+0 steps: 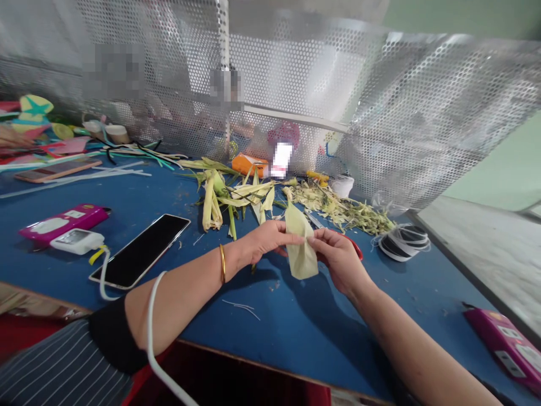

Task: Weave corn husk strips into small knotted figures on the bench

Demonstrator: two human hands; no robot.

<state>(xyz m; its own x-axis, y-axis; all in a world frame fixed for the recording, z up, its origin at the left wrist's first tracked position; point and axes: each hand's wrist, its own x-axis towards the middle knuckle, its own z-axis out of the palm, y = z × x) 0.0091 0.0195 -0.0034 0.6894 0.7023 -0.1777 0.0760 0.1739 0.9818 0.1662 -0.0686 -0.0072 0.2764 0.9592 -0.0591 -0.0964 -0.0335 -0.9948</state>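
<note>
A pale green corn husk piece (302, 262) is pinched at its middle between both hands, above the blue table (270, 316). My left hand (268, 239) grips it from the left, fingers closed. My right hand (333, 254) holds the same spot from the right with thumb and fingertips. The husk flares out above and below the pinch. Behind my right hand lie scissors, their red handle (354, 247) partly hidden. Past the hands, loose corn husks (253, 194) are heaped beside a pile of shredded husk (338, 206).
A spool of white cord (403, 242) sits at right. On the left lie a black-screened phone (143, 248), a magenta box (65, 223) and a white device (78, 241) whose cable crosses my left forearm. Another magenta box (505, 344) is at lower right. A perforated metal screen (291, 73) stands behind.
</note>
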